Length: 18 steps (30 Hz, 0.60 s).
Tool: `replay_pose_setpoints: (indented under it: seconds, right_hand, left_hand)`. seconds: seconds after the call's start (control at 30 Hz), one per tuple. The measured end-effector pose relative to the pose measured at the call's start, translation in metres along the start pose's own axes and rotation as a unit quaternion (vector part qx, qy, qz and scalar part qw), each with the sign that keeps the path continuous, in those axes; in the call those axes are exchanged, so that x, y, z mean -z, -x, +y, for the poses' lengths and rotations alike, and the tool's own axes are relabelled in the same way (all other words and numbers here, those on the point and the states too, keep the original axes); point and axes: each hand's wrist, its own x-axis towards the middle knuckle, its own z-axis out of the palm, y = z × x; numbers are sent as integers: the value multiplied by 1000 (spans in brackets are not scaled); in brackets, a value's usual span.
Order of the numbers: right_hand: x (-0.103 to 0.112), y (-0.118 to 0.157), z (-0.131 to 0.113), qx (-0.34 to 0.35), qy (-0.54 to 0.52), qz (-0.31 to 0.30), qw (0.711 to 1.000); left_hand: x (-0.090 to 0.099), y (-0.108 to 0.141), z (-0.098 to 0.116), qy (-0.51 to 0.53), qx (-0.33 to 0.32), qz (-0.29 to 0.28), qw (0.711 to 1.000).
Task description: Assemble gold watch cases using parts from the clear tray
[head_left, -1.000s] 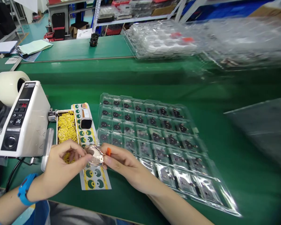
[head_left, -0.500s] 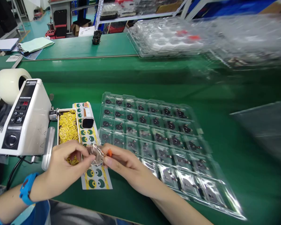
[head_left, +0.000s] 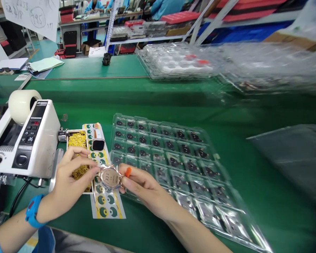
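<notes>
A rose-gold watch case (head_left: 110, 176) is held with its printed back facing up. My right hand (head_left: 144, 188) grips its right side between thumb and fingers. A small orange piece (head_left: 127, 172) shows by the right index finger. At the opposite edge, my left hand (head_left: 73, 172) pinches with thumb and index finger; its fingertips meet at the case's rim. Beneath the hands lies a sticker sheet (head_left: 113, 211) with green and yellow round prints. A smartwatch (head_left: 98, 144) rests on that sheet. Left of it, a box of yellow rings (head_left: 77, 139) is partly covered by my left hand.
A white tape dispenser (head_left: 39, 140) stands at the left. A clear compartment tray (head_left: 171, 160) with small black parts spreads to the right. More clear trays (head_left: 179, 63) sit on the back ledge. A grey sheet (head_left: 292, 158) lies far right. Other people (head_left: 163, 8) are in the background.
My left thumb has moved off the watch back to its left rim, uncovering the printing. The right hand keeps its grip. The camera view has tilted up slightly.
</notes>
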Motion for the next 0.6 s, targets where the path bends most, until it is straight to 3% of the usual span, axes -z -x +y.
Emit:
replay_pose_setpoints:
  seconds: [0.27, 0.43, 0.6]
  right_hand:
    - [-12, 1, 5, -12, -2, -13, 1000]
    - [-27, -1, 5, -55, -54, 7, 997]
    - [-36, 10, 17, -119, -103, 58, 986]
  left_hand:
    - [-4, 7, -4, 151, 65, -164, 973]
    - [-4, 6, -7, 198, 39, -177, 963]
    - [-3, 16, -3, 184, -54, -130, 973]
